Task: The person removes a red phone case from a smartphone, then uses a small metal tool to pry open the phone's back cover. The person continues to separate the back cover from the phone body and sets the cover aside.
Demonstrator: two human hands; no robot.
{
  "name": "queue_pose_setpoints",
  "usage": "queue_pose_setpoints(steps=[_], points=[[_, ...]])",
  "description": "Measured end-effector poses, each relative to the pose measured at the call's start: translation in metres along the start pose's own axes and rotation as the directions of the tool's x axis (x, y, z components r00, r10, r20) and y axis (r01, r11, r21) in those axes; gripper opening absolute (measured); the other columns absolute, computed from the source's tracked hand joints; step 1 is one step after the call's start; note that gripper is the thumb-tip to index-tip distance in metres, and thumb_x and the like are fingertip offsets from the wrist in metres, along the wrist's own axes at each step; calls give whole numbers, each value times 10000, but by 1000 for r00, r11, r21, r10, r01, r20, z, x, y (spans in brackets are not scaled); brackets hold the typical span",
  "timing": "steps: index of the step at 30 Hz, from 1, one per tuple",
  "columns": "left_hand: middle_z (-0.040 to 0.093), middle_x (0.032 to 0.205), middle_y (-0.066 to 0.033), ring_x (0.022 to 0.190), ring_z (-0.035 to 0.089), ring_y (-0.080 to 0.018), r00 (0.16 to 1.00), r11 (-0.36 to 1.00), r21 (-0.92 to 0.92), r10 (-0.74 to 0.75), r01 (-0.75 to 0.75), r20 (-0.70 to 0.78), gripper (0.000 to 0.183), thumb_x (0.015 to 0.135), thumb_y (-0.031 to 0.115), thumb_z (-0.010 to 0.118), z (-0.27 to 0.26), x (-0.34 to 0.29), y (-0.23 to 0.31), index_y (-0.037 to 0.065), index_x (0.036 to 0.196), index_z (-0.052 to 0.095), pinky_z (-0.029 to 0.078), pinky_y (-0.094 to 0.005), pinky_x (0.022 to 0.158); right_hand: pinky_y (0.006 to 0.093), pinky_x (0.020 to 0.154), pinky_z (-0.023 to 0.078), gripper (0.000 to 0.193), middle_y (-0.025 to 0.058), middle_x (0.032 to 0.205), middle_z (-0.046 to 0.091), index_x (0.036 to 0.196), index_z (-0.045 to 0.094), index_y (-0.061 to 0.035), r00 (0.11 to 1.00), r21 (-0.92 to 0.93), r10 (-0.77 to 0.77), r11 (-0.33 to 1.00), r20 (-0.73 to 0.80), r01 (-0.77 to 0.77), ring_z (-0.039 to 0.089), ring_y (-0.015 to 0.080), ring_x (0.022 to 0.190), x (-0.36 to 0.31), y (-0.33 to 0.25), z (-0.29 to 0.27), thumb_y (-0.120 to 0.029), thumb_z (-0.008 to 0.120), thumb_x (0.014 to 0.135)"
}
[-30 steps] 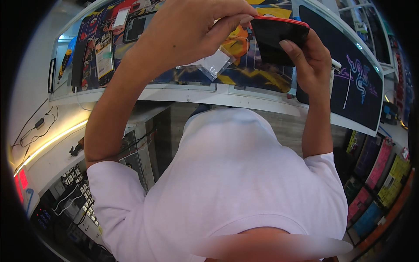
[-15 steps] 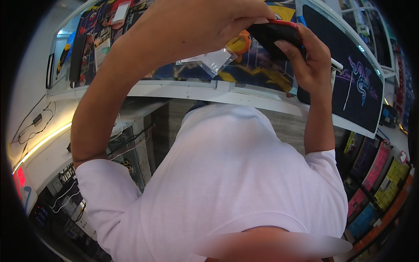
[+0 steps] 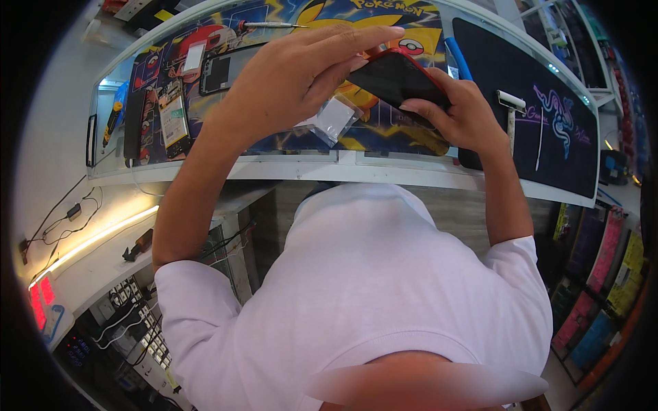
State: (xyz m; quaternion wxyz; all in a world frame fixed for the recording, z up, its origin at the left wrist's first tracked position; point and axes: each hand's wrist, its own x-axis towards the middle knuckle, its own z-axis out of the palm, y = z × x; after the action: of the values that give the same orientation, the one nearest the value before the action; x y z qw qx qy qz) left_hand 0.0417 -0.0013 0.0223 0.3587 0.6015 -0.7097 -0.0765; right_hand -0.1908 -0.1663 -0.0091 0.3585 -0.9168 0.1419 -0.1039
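Note:
Between my two hands a smartphone (image 3: 397, 81) with a black face and a red edge is held tilted above the desk mat. My right hand (image 3: 466, 113) grips its right end, thumb across the dark face and fingers behind. At the opposite end, my left hand (image 3: 301, 72) has its thumb at the corner, with one finger stretched above the far edge; its other fingertips are partly hidden behind the phone. Below the phone lies a small clear plastic bag (image 3: 336, 120) with something white in it. An opened phone (image 3: 175, 120) with its battery showing rests farther left.
On the colourful printed mat (image 3: 411, 140) are a dark phone frame (image 3: 218, 74), a white slip (image 3: 195, 58) and a screwdriver (image 3: 271, 25). A blue strip-like tool (image 3: 458, 58) and a white roller (image 3: 510, 103) are at the right, by a black mat (image 3: 548, 164). A yellow-black cutter (image 3: 112, 123) lies far left.
My hands and the phone have come lower and nearer in the picture, and the phone's dark face shows more. My left index finger now stretches out over its far edge. The view has shifted.

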Motion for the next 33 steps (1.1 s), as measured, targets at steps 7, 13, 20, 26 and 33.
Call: queue_pose_setpoints(steps=[7,13,20,26,33], points=[[737,992,-79,829,692,-283,979,985,-23,168,-172,-114,368,1006,100,631,19,12,1,233,1347,669,546,-404,714,347,651,517,505,174,824,720,1240,629,51,996,12,-22,1000,87,21,689,264,678,-9,-9,-25,-333,768,943],[743,920,-72,771,699,-289,979,983,17,186,-185,-83,249,1003,144,651,25,17,3,194,1240,706,543,-383,672,363,654,523,472,184,836,724,1245,642,24,992,-90,51,995,115,-41,701,299,698,-19,-8,-26,-341,739,962],[744,908,-60,783,704,-274,983,979,90,178,-181,31,231,983,170,673,35,14,-1,175,1211,713,539,-390,683,380,626,532,424,195,814,719,1222,656,18,986,-261,79,965,144,-39,705,297,649,-32,-5,-24,-320,719,974],[757,1088,-83,1004,728,-254,960,931,238,256,-277,115,240,1008,103,638,36,1,1,144,1230,718,568,-351,849,413,608,499,348,155,792,692,1247,648,-33,986,-398,-16,914,166,82,657,325,631,-38,-6,-17,-245,701,975],[749,1098,-123,984,727,-283,970,968,96,221,-231,100,297,895,89,704,33,-10,8,79,1190,667,557,-398,863,418,609,486,320,146,810,693,1239,642,-47,970,-509,-28,848,241,151,649,325,652,-33,-13,-12,-251,677,995]])
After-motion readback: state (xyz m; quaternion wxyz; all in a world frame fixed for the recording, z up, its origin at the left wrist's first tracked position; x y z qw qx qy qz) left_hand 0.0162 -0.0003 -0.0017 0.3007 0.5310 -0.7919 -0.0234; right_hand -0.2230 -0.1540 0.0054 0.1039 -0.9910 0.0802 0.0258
